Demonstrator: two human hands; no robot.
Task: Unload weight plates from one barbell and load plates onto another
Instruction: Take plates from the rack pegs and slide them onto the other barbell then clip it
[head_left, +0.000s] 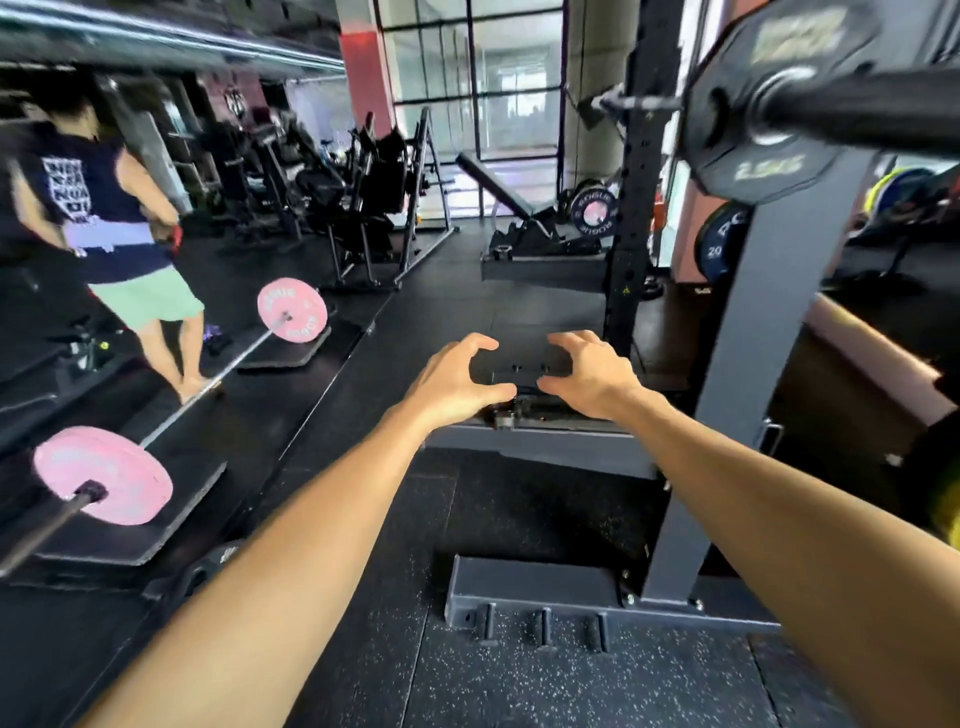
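Both the left hand (457, 376) and right hand (592, 376) reach out with fingers spread and curled, holding nothing, while the small black iron plate (748, 140) sits on the racked barbell sleeve (883, 104) far right, so unloading looks barely begun

Your two hands reach forward side by side, left hand (457, 376) and right hand (589, 376), apart, above the rack (748, 374) base. The rack upright stands to your right, a loaded bar end with a plate (763, 104) above it (upper right). To your left a barbell (208, 384) lies on the floor, with another person (119, 228) standing behind it. An incline seat (506, 192) sits far ahead.
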